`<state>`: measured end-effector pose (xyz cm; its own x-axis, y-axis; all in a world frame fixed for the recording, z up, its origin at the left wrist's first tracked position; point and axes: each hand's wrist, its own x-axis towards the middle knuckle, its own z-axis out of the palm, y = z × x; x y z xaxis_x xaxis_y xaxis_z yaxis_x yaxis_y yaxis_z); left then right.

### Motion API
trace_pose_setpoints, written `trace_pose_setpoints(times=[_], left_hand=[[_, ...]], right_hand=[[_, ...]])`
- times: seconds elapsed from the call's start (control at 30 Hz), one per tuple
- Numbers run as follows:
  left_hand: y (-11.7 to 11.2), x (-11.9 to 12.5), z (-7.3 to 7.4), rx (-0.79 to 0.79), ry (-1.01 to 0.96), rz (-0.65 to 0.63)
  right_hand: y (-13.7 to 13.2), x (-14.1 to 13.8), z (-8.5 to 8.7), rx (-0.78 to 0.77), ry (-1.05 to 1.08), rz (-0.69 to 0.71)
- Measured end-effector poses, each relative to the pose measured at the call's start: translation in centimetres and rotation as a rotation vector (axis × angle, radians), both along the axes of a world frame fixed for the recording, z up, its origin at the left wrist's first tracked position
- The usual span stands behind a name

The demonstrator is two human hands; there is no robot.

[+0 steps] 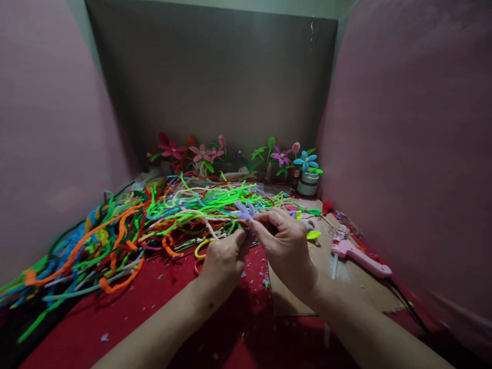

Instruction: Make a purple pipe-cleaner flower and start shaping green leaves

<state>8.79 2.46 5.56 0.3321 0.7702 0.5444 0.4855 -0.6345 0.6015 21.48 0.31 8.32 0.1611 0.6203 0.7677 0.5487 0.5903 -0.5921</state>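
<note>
Left grip (226, 258) and right grip (286, 247) pinch a lavender piece (243, 210) — fuzzy stems (215, 202) heaped behind, pink glue gun (361, 258) at right.

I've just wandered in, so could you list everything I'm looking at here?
Petal piece: one, lilac, in the right hand's fingertips
Fuzzy craft stems: many, mixed colours, heaped left and centre
Flowers: several, red, pink, purple, blue, along the back
Jar: one, pale, below the blue flower
Handle loops: two, yellow and red, beside the left hand
Glue gun: one, pink, right
Cord: one, black, at the glue gun's handle
Board: one, brown, right
Tabletop: one, red, underneath
Side panels: two, pinkish, left and right
Back panel: one, grey, behind the flowers
Left hand: one, bare, centre, grip partly hidden
Right hand: one, bare, right of centre
</note>
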Motion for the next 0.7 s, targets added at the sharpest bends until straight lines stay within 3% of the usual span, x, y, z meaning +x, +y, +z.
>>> trace_pose_setpoints(times=[0.1,0.23,0.37,0.7], left_hand=[[-0.2,0.1,1.0,-0.327,-0.196,-0.073],[-0.4,0.3,2.1,-0.574,-0.419,-0.175],[-0.4,0.5,1.8,-0.584,-0.438,-0.213],[-0.6,0.2,1.7,-0.55,-0.395,-0.255]], right_hand=[[-0.7,0.4,-0.2,-0.029,0.192,0.107],[-0.5,0.7,-0.8,-0.333,0.472,0.313],[0.5,0.7,-1.4,-0.538,0.705,0.53],[0.5,0.3,-2.1,-0.452,0.72,0.694]])
